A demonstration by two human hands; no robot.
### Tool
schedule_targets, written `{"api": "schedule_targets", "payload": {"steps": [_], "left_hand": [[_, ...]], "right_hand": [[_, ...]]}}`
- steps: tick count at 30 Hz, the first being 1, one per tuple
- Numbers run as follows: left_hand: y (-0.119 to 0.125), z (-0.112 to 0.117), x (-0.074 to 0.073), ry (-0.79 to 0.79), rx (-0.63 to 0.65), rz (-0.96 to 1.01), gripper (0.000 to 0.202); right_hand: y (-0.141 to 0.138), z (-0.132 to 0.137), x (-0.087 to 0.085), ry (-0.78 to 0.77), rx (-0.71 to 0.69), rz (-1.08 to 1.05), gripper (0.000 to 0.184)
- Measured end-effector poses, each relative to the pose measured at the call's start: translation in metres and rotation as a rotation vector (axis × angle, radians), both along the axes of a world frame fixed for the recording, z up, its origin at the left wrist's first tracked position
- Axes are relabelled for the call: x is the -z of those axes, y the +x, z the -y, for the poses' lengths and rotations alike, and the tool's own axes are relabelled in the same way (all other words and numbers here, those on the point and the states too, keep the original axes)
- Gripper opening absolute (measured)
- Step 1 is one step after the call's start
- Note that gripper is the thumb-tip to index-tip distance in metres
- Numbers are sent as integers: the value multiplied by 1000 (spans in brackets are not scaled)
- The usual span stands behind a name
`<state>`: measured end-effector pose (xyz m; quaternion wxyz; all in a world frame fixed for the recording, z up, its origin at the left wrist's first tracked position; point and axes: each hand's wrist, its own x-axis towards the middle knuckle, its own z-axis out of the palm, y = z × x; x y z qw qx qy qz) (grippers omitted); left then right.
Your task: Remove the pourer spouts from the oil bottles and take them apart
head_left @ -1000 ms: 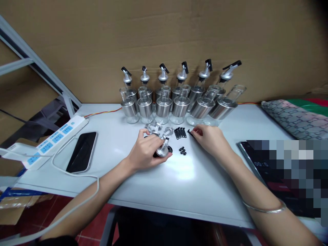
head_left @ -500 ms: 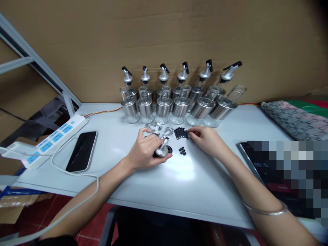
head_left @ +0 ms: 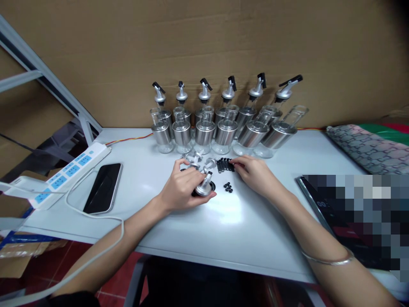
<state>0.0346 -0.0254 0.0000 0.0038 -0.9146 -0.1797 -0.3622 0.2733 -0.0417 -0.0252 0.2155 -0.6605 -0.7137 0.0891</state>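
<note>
My left hand [head_left: 182, 185] is closed around a silver pour spout [head_left: 203, 186] with a black tip, held upright just above the table. Behind its fingers lie more silver spouts [head_left: 194, 158], partly hidden, and a black ring [head_left: 212, 186] shows beside the held spout. My right hand [head_left: 252, 174] pinches at the right end of a row of black levers [head_left: 223, 165]; its fingertips cover the lever they grip. A small cluster of black caps [head_left: 228, 187] lies on the table between the two hands.
Several glass bottles with steel sleeves [head_left: 204, 133] stand in two rows at the back, the rear ones topped with spouts. At left are a phone [head_left: 102, 187], a power strip [head_left: 68, 172] and a white cable [head_left: 123, 226]. A tablet-like device [head_left: 315, 200] lies right.
My right hand has moved slightly left, its fingertips now over the end of the lever row. My left hand keeps the spout in nearly the same place.
</note>
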Motion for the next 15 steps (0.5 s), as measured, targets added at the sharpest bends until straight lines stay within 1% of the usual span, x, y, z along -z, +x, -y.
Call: {"api": "schedule_targets", "payload": {"steps": [3, 8, 10, 15], "left_hand": [[0, 1, -1, 10, 12, 16, 24], [0, 1, -1, -12, 3, -11, 25], [0, 1, 0, -18, 3, -26, 26], [0, 1, 0, -20, 9, -27, 25]], "right_hand": [[0, 0, 0, 63, -23, -21, 27], [0, 1, 7, 199, -200, 8, 31], [-2, 1, 10, 204, -239, 23, 34], [-5, 1, 13, 162, -263, 34, 35]]}}
